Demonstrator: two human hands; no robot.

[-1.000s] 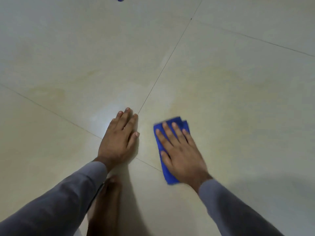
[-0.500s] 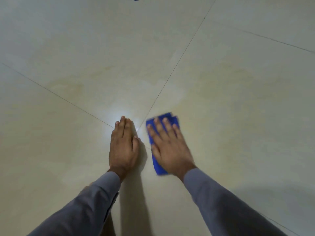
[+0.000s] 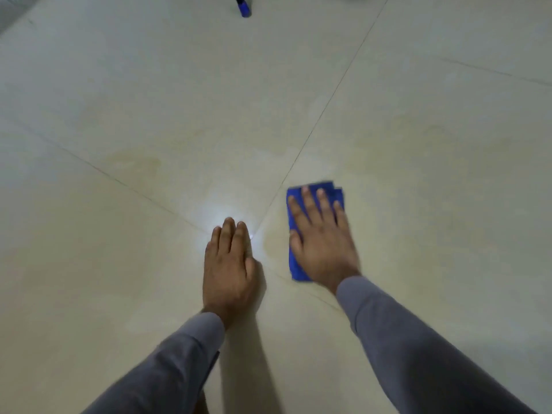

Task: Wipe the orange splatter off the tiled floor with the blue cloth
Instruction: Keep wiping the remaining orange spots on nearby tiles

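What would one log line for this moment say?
right hand: flat on folded blue cloth, wiping | left hand: flat on beige tiled floor, bracing | faint orange smears: remain

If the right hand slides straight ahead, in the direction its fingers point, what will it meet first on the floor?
The right hand, flat on the blue cloth, points up the picture. Ahead lies bare tiled floor with only a faint yellowish stain; no object blocks the way, as far as the picture shows.
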